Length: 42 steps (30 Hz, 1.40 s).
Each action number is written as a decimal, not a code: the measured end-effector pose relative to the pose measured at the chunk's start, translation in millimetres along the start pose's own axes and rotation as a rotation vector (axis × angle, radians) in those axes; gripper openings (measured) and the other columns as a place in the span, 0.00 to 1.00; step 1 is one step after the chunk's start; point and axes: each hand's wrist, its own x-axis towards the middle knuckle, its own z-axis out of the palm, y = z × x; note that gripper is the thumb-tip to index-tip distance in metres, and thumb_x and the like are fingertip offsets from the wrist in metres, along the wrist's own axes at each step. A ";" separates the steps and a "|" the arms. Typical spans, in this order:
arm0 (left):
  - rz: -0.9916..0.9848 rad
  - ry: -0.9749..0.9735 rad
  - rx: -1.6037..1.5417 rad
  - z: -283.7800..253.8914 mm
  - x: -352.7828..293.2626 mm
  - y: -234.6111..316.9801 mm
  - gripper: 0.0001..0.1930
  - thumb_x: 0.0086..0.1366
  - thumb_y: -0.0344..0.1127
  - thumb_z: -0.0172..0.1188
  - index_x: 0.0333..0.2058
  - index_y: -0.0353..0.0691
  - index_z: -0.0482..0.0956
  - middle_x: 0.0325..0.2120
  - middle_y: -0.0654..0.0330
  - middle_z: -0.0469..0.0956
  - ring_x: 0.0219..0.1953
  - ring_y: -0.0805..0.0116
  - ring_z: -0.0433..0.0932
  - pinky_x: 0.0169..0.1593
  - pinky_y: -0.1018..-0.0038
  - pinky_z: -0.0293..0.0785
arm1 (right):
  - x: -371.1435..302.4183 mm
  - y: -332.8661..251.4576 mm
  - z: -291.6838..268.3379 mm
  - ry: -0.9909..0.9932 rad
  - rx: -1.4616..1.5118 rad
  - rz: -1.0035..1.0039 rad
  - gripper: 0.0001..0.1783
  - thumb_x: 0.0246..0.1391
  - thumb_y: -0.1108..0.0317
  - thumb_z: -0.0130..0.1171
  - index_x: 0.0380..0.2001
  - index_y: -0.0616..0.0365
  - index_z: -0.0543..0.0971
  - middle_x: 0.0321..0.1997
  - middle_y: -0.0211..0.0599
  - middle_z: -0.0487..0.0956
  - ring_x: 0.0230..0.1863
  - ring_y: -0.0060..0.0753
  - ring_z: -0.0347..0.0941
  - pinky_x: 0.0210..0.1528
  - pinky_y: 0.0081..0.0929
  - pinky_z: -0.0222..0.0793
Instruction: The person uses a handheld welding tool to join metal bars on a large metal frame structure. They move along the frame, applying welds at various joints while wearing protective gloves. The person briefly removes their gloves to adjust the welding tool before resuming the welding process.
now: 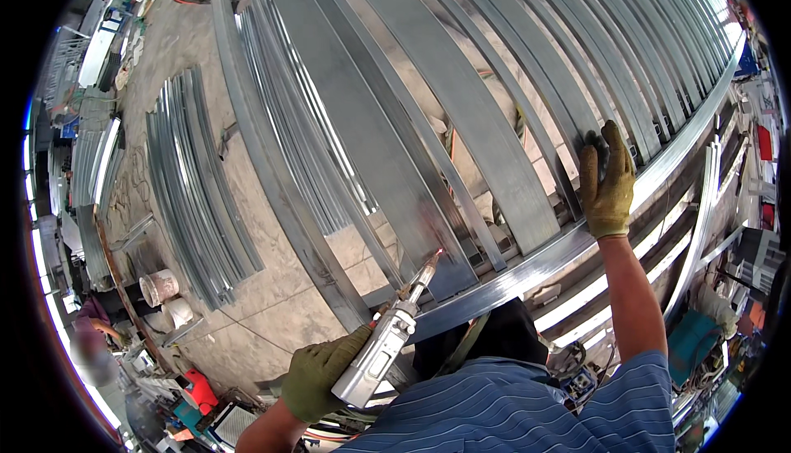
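Many grey metal slats (461,98) lie side by side, near ends along a bright rail (544,267). Silver torch (381,354) slants in at the rail's left end, grasped in the gloved left hand (323,373); gloved right hand (608,185) lies unclenched on slat ends beside the rail. Small pinkish glow (439,251) at the torch tip, on a wide slat (362,123).

No legible text or signs.

The metal slats (480,127) have a smooth sheen.
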 end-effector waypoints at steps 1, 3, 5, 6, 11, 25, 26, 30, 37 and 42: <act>-0.002 0.001 0.003 0.6 -0.2 -0.1 0.38 0.59 0.37 0.77 0.67 0.30 0.77 0.41 0.46 0.90 0.40 0.48 0.93 0.43 0.59 0.90 | -0.2 1.6 0.2 0.001 0.000 0.000 0.33 0.77 0.54 0.59 0.72 0.68 0.71 0.65 0.64 0.81 0.63 0.64 0.81 0.69 0.52 0.74; -0.007 0.007 0.011 1.3 -1.0 -0.2 0.38 0.59 0.38 0.78 0.67 0.30 0.77 0.41 0.46 0.90 0.40 0.48 0.93 0.43 0.59 0.90 | 0.7 2.9 0.9 0.014 -0.020 -0.023 0.32 0.76 0.55 0.60 0.72 0.68 0.71 0.65 0.65 0.81 0.63 0.65 0.81 0.69 0.52 0.74; 0.011 0.012 0.025 3.4 -2.7 -3.4 0.40 0.58 0.39 0.80 0.68 0.31 0.77 0.42 0.46 0.90 0.41 0.48 0.93 0.44 0.60 0.90 | 2.7 2.3 1.2 0.036 -0.060 -0.072 0.32 0.76 0.56 0.60 0.72 0.68 0.71 0.65 0.65 0.81 0.63 0.66 0.80 0.69 0.52 0.74; 0.014 0.021 0.034 3.2 -5.4 -4.2 0.42 0.57 0.40 0.80 0.68 0.31 0.76 0.43 0.45 0.90 0.42 0.49 0.93 0.44 0.60 0.90 | 3.8 1.2 1.3 0.039 -0.036 -0.069 0.32 0.75 0.58 0.61 0.72 0.69 0.71 0.64 0.65 0.81 0.62 0.66 0.81 0.68 0.52 0.75; -0.156 0.096 -0.161 -18.4 -27.0 2.7 0.43 0.60 0.37 0.79 0.73 0.35 0.74 0.52 0.51 0.89 0.44 0.61 0.92 0.47 0.66 0.87 | 0.1 4.5 3.3 0.024 0.069 -0.007 0.31 0.78 0.61 0.59 0.74 0.71 0.70 0.67 0.63 0.79 0.62 0.55 0.84 0.64 0.43 0.81; -1.070 0.637 -1.014 -16.5 -112.9 -15.8 0.18 0.72 0.38 0.69 0.55 0.33 0.83 0.42 0.55 0.90 0.29 0.66 0.88 0.30 0.71 0.85 | -2.9 21.9 12.4 -0.012 0.109 0.001 0.34 0.80 0.52 0.55 0.75 0.68 0.69 0.74 0.63 0.76 0.73 0.64 0.74 0.73 0.50 0.74; -1.061 0.612 -1.092 -2.9 -107.1 -12.9 0.20 0.70 0.38 0.72 0.56 0.34 0.83 0.40 0.57 0.89 0.30 0.66 0.89 0.31 0.71 0.86 | -3.8 17.0 12.4 -0.019 0.118 0.003 0.34 0.80 0.53 0.55 0.75 0.68 0.69 0.74 0.63 0.76 0.73 0.64 0.74 0.73 0.50 0.74; -0.984 0.535 -1.023 -5.7 -72.8 22.1 0.20 0.73 0.38 0.73 0.57 0.32 0.83 0.42 0.53 0.90 0.29 0.67 0.88 0.30 0.71 0.86 | -2.4 16.4 5.7 -0.017 0.089 -0.001 0.33 0.80 0.53 0.55 0.75 0.67 0.69 0.74 0.63 0.75 0.72 0.66 0.75 0.73 0.50 0.74; -0.816 0.474 -0.610 -8.1 -75.9 19.5 0.18 0.74 0.39 0.73 0.55 0.34 0.85 0.41 0.55 0.90 0.27 0.69 0.88 0.28 0.72 0.84 | -3.1 11.8 7.3 -0.018 0.149 -0.006 0.33 0.80 0.54 0.55 0.75 0.68 0.68 0.75 0.63 0.75 0.73 0.67 0.73 0.75 0.52 0.71; -1.030 0.564 -0.913 -10.5 -83.7 14.0 0.22 0.71 0.42 0.77 0.54 0.32 0.85 0.41 0.54 0.90 0.27 0.71 0.88 0.29 0.73 0.84 | -2.7 11.7 6.5 -0.020 0.112 -0.018 0.33 0.79 0.55 0.55 0.74 0.70 0.69 0.74 0.64 0.75 0.73 0.68 0.73 0.74 0.53 0.70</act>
